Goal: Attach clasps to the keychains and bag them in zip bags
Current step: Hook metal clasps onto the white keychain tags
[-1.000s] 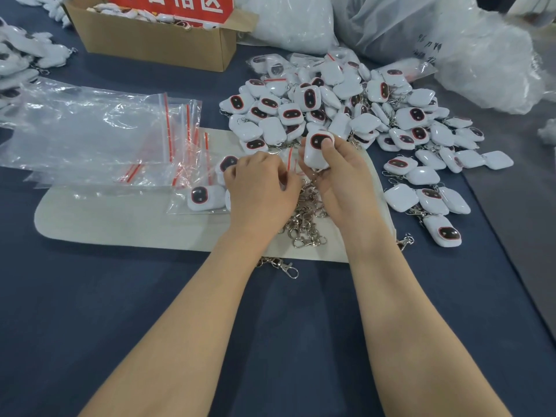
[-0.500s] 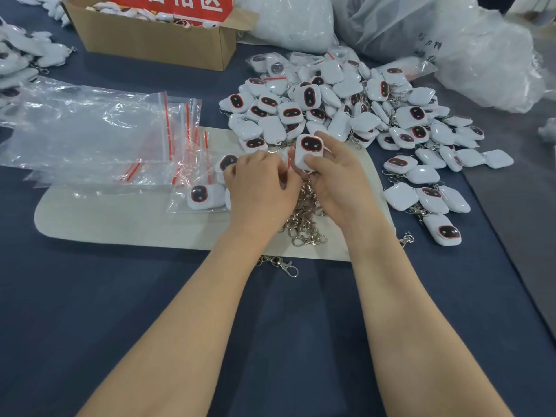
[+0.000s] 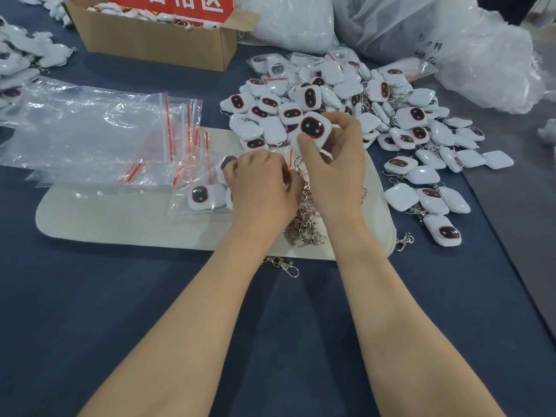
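So, going from the left: the stack of zip bags [image 3: 99, 136] hadn't budged, and the one bagged keychain [image 3: 204, 195] sat at the stack's near right corner on the beige mat [image 3: 120, 218], same spot as a second earlier. The left hand [image 3: 261, 188] had barely moved either. It was knuckles-up with the fingers curled under, right beside the clasps [image 3: 307, 227], and honestly I couldn't tell whether it was pinching a clasp or a ring or nothing, the fingertips were hidden.

The actual change was on the right hand [image 3: 334, 164]. It had lifted a little and turned the keychain [image 3: 313, 127] so its dark red-rimmed face pointed up at the camera, thumb and fingers clamped on its edges. A moment before it was lower and turned more sideways. A ring seemed to dangle below it, between the two hands.

My read: this one was still at the clasp-fitting step, being lined up, not ready for a bag yet. Further right and far, the keychain pile [image 3: 376, 115] looked untouched, so loads were left to do.
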`<state>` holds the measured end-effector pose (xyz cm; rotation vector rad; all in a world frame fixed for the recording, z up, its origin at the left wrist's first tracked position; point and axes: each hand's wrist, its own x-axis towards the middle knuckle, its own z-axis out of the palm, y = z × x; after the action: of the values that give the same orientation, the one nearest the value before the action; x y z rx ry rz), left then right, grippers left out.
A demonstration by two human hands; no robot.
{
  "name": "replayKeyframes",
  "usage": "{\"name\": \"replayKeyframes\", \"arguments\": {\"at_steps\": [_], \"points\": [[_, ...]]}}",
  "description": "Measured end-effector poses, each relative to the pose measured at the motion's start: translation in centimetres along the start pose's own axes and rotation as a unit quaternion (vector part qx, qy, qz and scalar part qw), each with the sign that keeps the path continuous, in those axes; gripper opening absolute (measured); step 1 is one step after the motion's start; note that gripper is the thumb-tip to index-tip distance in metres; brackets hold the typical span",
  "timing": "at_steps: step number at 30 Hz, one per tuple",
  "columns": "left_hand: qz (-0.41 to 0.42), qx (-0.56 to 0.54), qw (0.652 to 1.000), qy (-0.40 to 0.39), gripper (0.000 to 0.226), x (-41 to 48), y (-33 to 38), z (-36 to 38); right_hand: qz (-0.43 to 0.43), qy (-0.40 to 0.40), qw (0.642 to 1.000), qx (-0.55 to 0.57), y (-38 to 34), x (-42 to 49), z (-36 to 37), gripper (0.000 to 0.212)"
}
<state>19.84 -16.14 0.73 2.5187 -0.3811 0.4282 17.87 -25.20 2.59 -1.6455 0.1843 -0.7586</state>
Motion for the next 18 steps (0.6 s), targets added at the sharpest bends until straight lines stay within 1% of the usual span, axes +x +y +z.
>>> {"name": "replayKeyframes", "arguments": {"at_steps": [2, 4, 8, 11, 14, 18], "points": [[-0.004, -0.008, 1.0, 0.004, 0.021, -0.05, 0.05, 0.02, 0.008, 0.03, 0.999, -0.024, 0.2, -0.04, 0.01, 0.031], [-0.01, -0.041, 0.999, 0.019, 0.02, -0.11, 0.15, -0.03, 0.048, 0.034, 0.998, -0.02, 0.4, -0.13, 0.15, 0.035], [-0.032, -0.127, 0.99, 0.06, 0.016, -0.14, 0.23, -0.34, 0.139, -0.013, 0.99, -0.015, 0.66, -0.09, 0.23, 0.032], [-0.03, -0.158, 0.983, 0.086, 0.013, -0.17, 0.39, -0.5, 0.175, -0.033, 0.984, 0.028, 0.61, 0.36, -0.21, 0.029], [-0.025, -0.171, 0.98, 0.102, 0.013, -0.25, 0.57, -0.56, 0.19, -0.018, 0.981, 0.045, 0.76, 0.54, -0.38, 0.03], [-0.037, -0.172, 0.979, 0.1, 0.017, -0.21, 0.48, -0.62, 0.204, 0.028, 0.976, 0.07, 0.65, 0.7, -0.68, 0.029]]}}
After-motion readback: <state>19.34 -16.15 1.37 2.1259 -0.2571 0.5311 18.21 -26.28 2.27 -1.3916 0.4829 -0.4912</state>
